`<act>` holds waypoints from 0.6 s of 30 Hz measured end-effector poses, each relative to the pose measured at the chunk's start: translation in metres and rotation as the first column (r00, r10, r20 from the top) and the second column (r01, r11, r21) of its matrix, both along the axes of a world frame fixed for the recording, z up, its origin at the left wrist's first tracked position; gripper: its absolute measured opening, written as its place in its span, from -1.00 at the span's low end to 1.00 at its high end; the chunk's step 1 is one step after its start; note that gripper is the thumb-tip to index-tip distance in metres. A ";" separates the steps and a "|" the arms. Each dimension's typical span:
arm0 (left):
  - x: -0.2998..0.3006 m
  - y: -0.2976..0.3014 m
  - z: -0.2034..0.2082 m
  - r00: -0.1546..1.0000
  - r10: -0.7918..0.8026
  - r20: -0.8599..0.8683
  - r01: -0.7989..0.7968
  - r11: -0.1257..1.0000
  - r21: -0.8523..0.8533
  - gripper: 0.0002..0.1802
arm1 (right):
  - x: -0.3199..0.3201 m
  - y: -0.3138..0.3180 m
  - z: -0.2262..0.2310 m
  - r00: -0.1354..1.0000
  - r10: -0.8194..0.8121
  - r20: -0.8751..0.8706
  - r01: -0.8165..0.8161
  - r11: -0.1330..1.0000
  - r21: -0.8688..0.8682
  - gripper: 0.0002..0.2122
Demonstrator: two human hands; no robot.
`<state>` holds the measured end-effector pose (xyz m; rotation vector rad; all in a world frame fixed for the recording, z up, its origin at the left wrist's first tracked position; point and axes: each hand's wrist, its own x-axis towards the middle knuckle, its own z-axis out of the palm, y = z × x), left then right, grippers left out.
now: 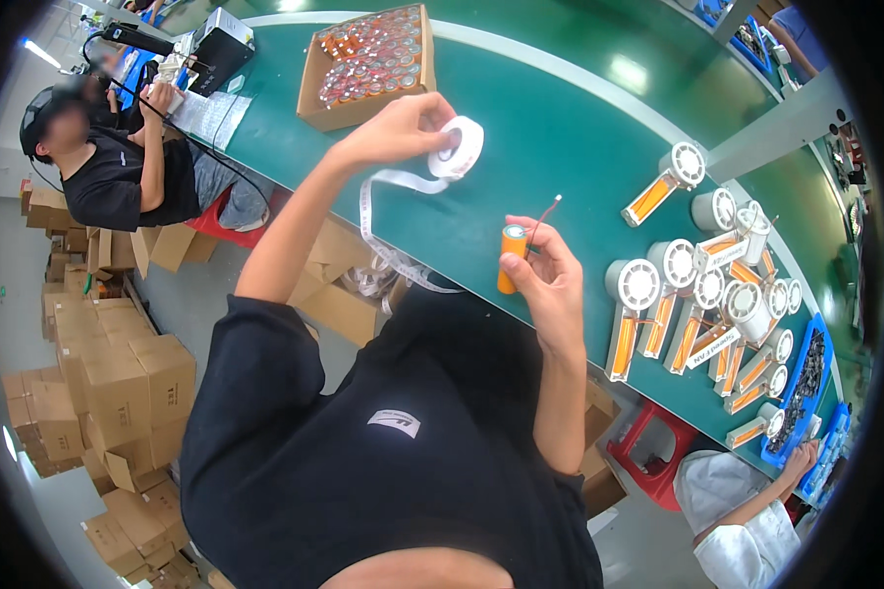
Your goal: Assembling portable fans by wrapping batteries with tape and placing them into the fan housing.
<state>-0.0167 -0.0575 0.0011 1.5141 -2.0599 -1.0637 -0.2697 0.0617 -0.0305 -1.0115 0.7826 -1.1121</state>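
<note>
My left hand [413, 130] grips a roll of white tape [468, 149] above the green table, its fingers hooked into the roll's core. A loose strip [368, 221] trails from the roll, bending down past the table's near edge. In my right hand [548, 280] an orange cylindrical battery [512, 257] stands roughly upright between thumb and fingers. Thin leads with a small white connector [558, 198] stick up from it. The battery and the roll are apart. Behind my left hand sits an open cardboard box [430, 61] full of similar orange batteries.
Several white handheld fan assemblies [676, 263] with orange batteries in their handles lie on the right. Blue trays [808, 388] of small dark parts stand beyond them. A person [118, 167] sits at the left; another person's hand [803, 457] reaches in at the lower right. Cartons [118, 378] fill the left floor.
</note>
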 end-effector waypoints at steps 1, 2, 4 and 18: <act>-0.004 0.006 0.006 0.963 0.131 -0.237 -0.109 0.989 0.104 -0.70 | 0.002 -0.002 0.003 1.000 0.001 0.000 -0.001 1.000 0.000 -0.76; -0.010 0.011 0.013 0.925 0.168 -0.340 -0.125 0.982 0.144 -0.74 | 0.005 -0.003 0.007 0.998 0.037 0.043 -0.038 0.999 0.022 -0.76; -0.019 0.022 0.016 0.894 0.189 -0.407 -0.136 0.978 0.156 -0.75 | 0.013 -0.006 0.010 0.993 0.077 0.087 -0.081 0.996 0.043 -0.76; -0.043 0.047 0.002 0.274 0.429 -0.861 -0.043 0.900 0.434 -0.62 | 0.026 0.008 0.007 0.971 0.198 0.132 -0.201 0.980 0.008 -0.73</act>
